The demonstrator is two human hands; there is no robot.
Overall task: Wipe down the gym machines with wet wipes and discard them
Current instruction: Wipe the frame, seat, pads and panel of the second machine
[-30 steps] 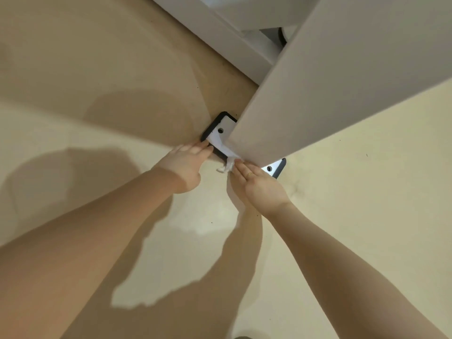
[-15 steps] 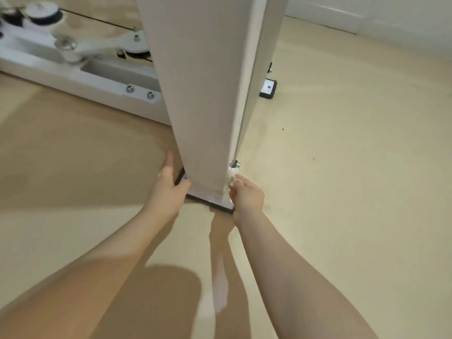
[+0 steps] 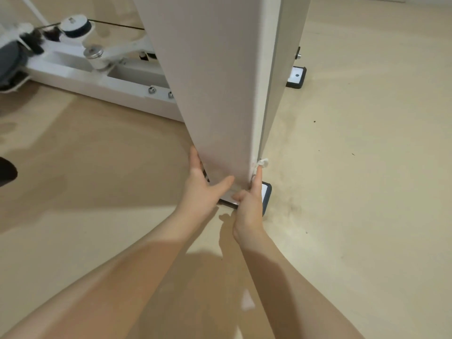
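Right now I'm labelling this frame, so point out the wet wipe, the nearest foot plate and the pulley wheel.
wet wipe (image 3: 263,163), head view, on the bunched white tip above the right fingers.
nearest foot plate (image 3: 266,192), head view, on its dark right edge.
pulley wheel (image 3: 76,26), head view, on its white top face.

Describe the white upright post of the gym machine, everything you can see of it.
The white upright post is a broad, flat-faced column, apparently painted metal, smooth and matte, rising out of frame at the top. Its base sits on a white foot plate with a dark rim, flat on the floor. The left hand rests against its lower left side, thumb across the front. The right hand presses a small white wet wipe against its lower right edge.
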